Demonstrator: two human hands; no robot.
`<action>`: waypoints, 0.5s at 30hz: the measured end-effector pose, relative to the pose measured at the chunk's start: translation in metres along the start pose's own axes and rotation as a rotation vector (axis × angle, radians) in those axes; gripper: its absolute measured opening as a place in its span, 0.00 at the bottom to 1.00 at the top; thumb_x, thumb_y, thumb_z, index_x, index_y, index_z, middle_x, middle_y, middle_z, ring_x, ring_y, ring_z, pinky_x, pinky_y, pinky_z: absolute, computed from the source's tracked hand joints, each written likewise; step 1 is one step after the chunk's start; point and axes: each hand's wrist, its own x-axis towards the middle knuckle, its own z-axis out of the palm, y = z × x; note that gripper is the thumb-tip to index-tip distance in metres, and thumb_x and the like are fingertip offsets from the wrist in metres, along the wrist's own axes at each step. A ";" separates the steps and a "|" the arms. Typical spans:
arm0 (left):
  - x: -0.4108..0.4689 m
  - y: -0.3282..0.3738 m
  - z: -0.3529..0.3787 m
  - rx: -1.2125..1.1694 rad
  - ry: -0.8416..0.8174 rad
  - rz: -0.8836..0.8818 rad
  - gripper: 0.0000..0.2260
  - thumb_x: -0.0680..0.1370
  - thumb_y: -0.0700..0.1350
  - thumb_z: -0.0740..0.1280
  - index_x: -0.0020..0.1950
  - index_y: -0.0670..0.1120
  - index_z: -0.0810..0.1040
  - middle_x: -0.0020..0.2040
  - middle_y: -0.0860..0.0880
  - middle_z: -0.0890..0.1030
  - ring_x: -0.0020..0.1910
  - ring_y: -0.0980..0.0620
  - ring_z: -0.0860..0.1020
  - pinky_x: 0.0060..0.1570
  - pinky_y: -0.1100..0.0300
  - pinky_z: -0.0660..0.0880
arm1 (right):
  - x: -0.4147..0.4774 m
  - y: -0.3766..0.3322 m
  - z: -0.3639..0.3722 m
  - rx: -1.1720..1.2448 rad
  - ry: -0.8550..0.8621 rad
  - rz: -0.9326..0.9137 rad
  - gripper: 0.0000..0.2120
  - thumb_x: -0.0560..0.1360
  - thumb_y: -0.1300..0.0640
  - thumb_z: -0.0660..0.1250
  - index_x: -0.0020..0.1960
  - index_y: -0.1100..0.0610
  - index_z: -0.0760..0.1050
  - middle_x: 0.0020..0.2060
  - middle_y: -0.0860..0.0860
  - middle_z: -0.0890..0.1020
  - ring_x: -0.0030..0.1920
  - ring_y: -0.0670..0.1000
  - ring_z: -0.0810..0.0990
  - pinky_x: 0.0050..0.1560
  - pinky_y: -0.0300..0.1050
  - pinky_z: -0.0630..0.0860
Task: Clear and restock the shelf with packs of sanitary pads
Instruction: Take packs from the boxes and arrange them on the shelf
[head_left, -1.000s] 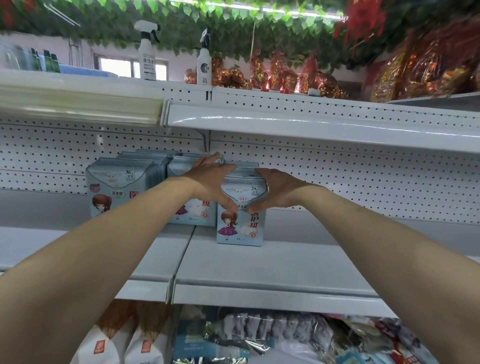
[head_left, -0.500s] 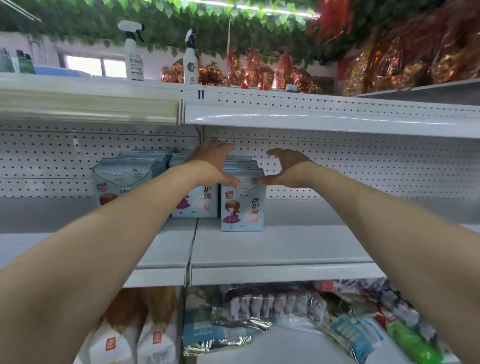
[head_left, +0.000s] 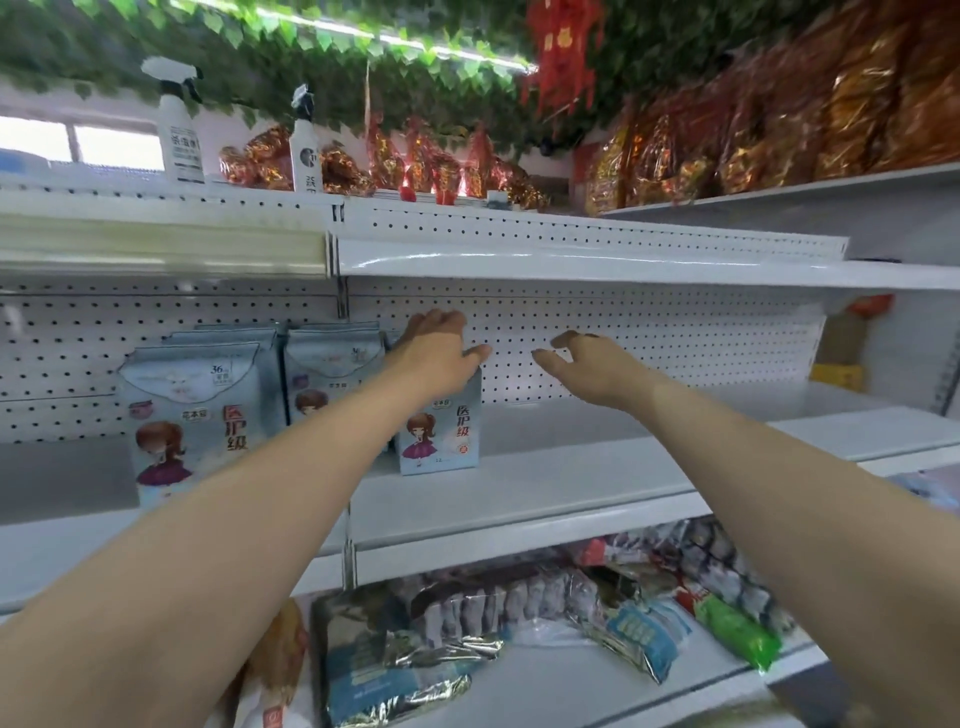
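Three rows of pale blue sanitary pad packs stand upright on the white middle shelf (head_left: 545, 483), against the perforated back panel (head_left: 649, 332). The left pack (head_left: 192, 415) is the largest in view and nearest the camera, the middle pack (head_left: 327, 369) stands just beside it, and the right pack (head_left: 447, 436) sits at the end of the line with a cartoon girl in a purple dress on its front. The left hand (head_left: 439, 353) rests on the top of the right pack, palm down, fingers reaching toward the back panel and thumb pointing right; it presses rather than grips. The right hand (head_left: 592, 369) hangs in the air to the right of that pack, apart from it, with fingers loosely curled and nothing in them. To the right of the packs the shelf surface is bare white metal. On the top shelf stand two white spray bottles (head_left: 179, 130) beside red and gold foil bags (head_left: 426, 161). Below, the lower shelf holds a jumble of snack bags (head_left: 519, 603) and a green packet (head_left: 737, 631).
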 end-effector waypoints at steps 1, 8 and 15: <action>0.000 0.005 0.004 -0.008 -0.002 0.013 0.28 0.82 0.60 0.59 0.77 0.47 0.63 0.77 0.45 0.63 0.76 0.44 0.59 0.72 0.44 0.64 | -0.004 0.005 -0.001 0.005 0.006 0.020 0.33 0.81 0.34 0.54 0.76 0.55 0.65 0.70 0.57 0.74 0.70 0.57 0.72 0.68 0.54 0.70; 0.010 0.046 0.036 -0.011 -0.051 0.100 0.26 0.82 0.57 0.61 0.75 0.43 0.66 0.72 0.41 0.68 0.72 0.41 0.64 0.69 0.46 0.68 | -0.029 0.051 -0.013 0.009 0.017 0.144 0.33 0.81 0.35 0.56 0.77 0.56 0.64 0.73 0.57 0.71 0.72 0.58 0.70 0.68 0.52 0.68; 0.012 0.103 0.076 -0.023 -0.070 0.152 0.28 0.80 0.59 0.65 0.74 0.45 0.67 0.71 0.43 0.70 0.71 0.41 0.66 0.65 0.45 0.71 | -0.059 0.115 -0.031 0.004 -0.016 0.248 0.32 0.82 0.38 0.59 0.79 0.56 0.60 0.73 0.57 0.70 0.72 0.58 0.70 0.68 0.52 0.68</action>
